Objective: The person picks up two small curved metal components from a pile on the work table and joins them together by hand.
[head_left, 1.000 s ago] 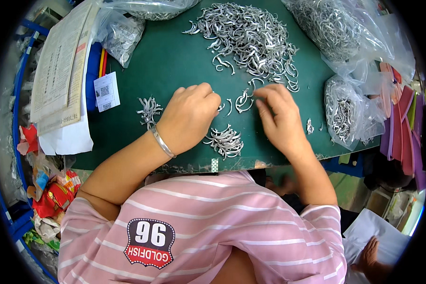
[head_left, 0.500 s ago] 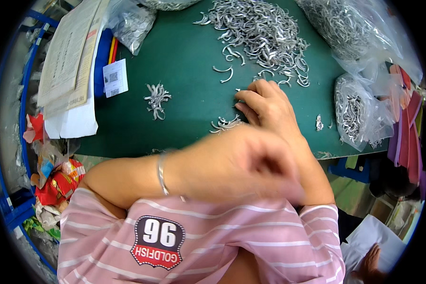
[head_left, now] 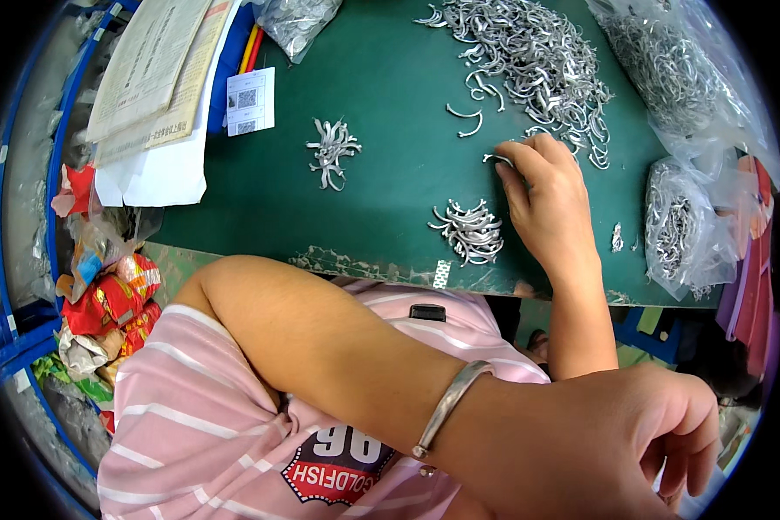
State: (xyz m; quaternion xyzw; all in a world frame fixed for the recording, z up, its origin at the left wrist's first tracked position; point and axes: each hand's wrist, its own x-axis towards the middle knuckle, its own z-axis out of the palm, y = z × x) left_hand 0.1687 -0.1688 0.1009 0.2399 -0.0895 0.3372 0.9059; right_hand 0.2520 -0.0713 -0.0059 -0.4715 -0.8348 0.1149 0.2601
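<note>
A green table (head_left: 390, 130) carries loose metal hooks (head_left: 529, 52), bagged hooks (head_left: 676, 225) and papers (head_left: 147, 78).

Curved silver metal clips (head_left: 472, 230) in small heap, green tabletop (head_left: 390, 130)

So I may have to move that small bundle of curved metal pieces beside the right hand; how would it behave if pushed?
The small bundle looks like loose, thin, hooked metal strips, so it would probably snag together and drag as a clump, shedding a few. Each piece seems stiff and light. On the flat green table they should slide rather than roll.
</note>
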